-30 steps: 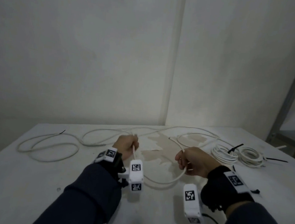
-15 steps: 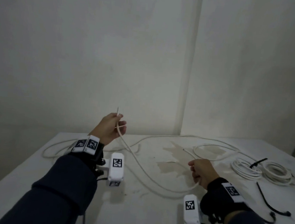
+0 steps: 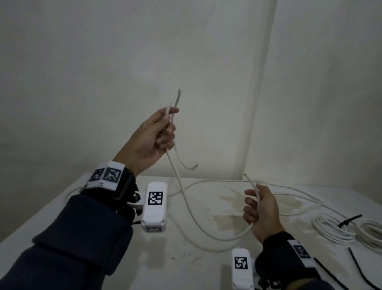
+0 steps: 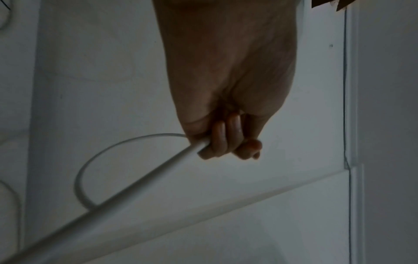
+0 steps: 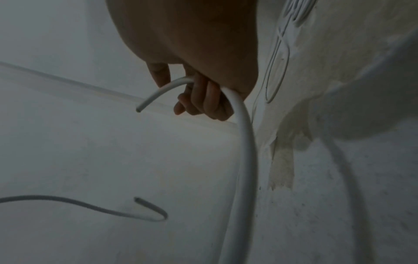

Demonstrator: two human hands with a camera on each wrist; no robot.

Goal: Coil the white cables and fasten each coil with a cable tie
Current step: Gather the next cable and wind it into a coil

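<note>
My left hand (image 3: 163,133) is raised well above the table and grips a white cable (image 3: 187,204). A short bend of it sticks up past the fingers, and a free end (image 3: 195,167) hangs below the hand. From there the cable drops to the table and curves across to my right hand (image 3: 259,211). That hand grips it low over the table, with the tip (image 3: 244,174) poking up. The left wrist view shows the fingers (image 4: 226,141) curled round the cable (image 4: 135,189). In the right wrist view the fingers (image 5: 203,100) curl round the cable (image 5: 246,142).
Two coiled white cables (image 3: 334,229) (image 3: 375,235) lie at the right of the white table (image 3: 175,269), with a black tie (image 3: 348,222) on them. Loose black cable ties (image 3: 362,279) lie at the near right. More loose white cable (image 3: 296,194) trails along the back by the wall.
My left hand has lifted from the table to well above it, pulling the cable up. My right hand stayed low, still holding the cable near its end.
</note>
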